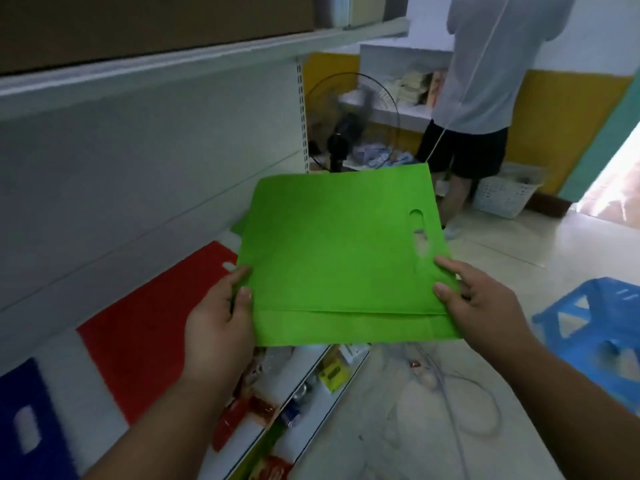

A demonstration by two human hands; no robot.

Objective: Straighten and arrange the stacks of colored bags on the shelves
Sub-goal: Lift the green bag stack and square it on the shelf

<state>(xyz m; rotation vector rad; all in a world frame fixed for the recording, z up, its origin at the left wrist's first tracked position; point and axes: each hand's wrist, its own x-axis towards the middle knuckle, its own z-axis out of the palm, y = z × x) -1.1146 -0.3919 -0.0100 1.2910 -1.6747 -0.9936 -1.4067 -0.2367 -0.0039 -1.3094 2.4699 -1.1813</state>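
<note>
Green bags (332,251), a thin stack of them, sit pinched between my two hands above the shelf edge: my left hand (221,320) grips the near left corner with the thumb on top, and my right hand (485,306) clamps the near right corner the same way, thumb and forefinger pressed onto the fabric. I hold the stack roughly flat, lifted clear of the white shelf (145,209). Its layers are not square yet; a lower sheet sticks out along the near edge. The handle cut-out lies on the right side, so the bags' mouth faces right, toward the aisle, and the long axis looks to run from me away toward the far end of the shelf, though the stack is close to square. On the shelf to my left, the red bags (145,327) lie flat and the blue bags (31,420) lie nearer, each apart from the other. I judge the work partway: red and blue appear laid out, green remains to be evened and set down.
</note>
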